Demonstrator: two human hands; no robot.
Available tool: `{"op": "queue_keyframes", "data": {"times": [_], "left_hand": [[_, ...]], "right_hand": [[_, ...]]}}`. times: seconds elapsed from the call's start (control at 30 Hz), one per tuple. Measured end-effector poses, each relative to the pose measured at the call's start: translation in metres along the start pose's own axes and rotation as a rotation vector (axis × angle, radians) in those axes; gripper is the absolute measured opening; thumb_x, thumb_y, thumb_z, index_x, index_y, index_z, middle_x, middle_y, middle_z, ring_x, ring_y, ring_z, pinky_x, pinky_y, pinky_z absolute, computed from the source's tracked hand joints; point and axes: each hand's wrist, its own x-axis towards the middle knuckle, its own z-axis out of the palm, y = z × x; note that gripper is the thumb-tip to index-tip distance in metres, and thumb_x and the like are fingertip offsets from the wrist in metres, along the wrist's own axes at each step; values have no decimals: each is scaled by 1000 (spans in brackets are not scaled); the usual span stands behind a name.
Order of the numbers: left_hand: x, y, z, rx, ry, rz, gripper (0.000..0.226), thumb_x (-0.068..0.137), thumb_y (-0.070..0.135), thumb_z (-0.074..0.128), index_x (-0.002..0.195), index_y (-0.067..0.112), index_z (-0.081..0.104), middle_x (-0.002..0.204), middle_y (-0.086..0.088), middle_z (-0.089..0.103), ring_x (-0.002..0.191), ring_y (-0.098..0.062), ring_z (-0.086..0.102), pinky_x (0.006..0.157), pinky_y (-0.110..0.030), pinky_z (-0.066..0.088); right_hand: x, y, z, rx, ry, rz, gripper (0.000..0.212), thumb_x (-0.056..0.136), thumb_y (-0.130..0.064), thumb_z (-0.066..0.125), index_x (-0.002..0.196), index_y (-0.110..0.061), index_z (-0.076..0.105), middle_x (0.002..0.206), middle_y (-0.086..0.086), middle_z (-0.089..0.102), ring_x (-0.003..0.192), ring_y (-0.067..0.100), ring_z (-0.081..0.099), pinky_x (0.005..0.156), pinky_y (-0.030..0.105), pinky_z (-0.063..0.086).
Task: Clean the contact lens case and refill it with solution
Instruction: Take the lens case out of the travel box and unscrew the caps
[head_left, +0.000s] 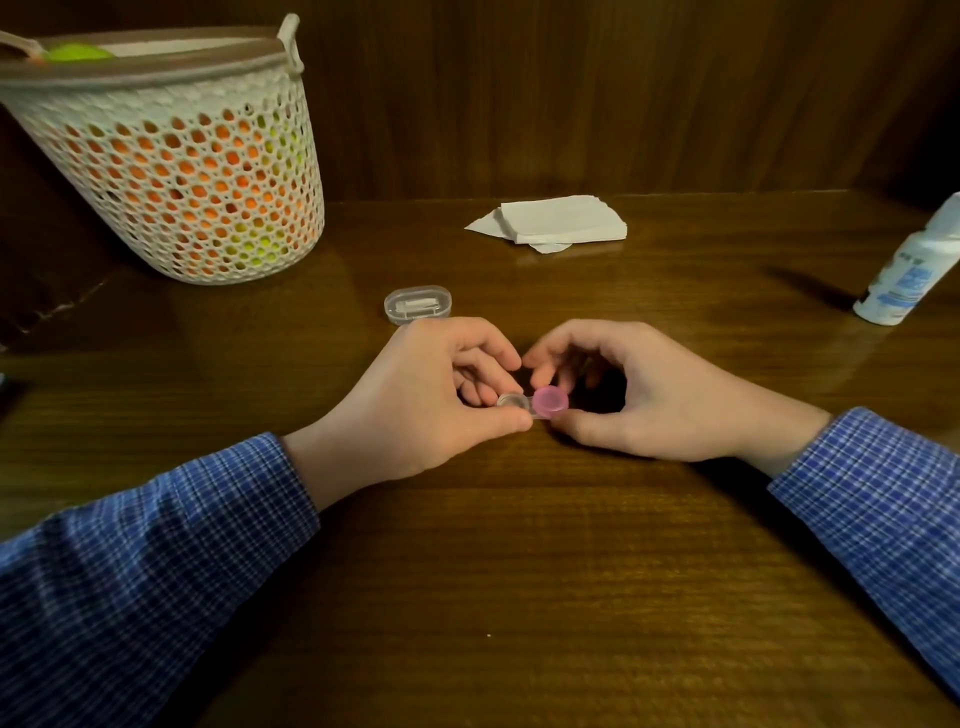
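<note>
At the middle of a dark polished wooden table (519, 571), the left hand (431, 400) pinches the clear end of a small twin-well plastic contact lens case (532, 404) while the right hand (623, 395) curls its fingers round the pink screw cap (550, 400). Holding the base flat and still as the cap turns should keep any liquid inside. There is open wood toward the person; a clear oval plastic box (418, 305) sits just beyond the left hand, with folded white tissues (561, 221) and a white solution bottle (906, 275) well apart.
</note>
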Motion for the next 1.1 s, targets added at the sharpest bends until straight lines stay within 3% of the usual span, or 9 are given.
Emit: {"op": "queue_keyframes", "data": {"times": [0.17,0.4,0.6,0.87,1.0,1.1], "left_hand": [[0,0,0,2,6,2,38,77,24,89,111,22,71,92,16,78,82,-6,75,74,-27,63],[1,-2,1,-3,-1,16,37,78,24,89,110,25,71,94,19,77,82,-6,75,74,-25,63],[1,-2,0,-2,6,20,37,78,24,89,110,23,71,93,18,77,82,-5,75,73,-24,63],[0,-1,0,-1,4,13,37,77,25,89,109,26,71,93,19,77,81,-5,75,73,-24,63],[1,-1,0,2,6,11,37,77,25,89,109,26,71,93,20,77,81,-5,75,73,-23,63],[1,-1,0,0,7,5,37,77,25,89,110,25,71,92,19,77,82,-5,75,73,-24,63]], "right_hand": [[1,1,2,-37,32,15,44,83,-40,82,122,-34,64,103,-17,67,94,6,65,79,20,55],[0,2,-1,31,-11,14,44,87,-19,81,126,-30,64,110,-12,72,102,13,70,87,28,59],[1,0,2,-33,49,41,48,79,-44,84,122,-35,64,105,-20,67,97,5,66,81,25,58],[0,-3,-2,47,-17,14,47,88,-15,80,129,-27,61,111,-12,73,105,12,70,91,28,57],[0,-2,1,0,1,27,50,84,-28,83,128,-30,61,114,-14,67,104,8,66,87,27,58],[1,-1,3,-31,42,36,50,80,-39,84,125,-33,63,104,-17,68,100,4,66,83,19,56]]}}
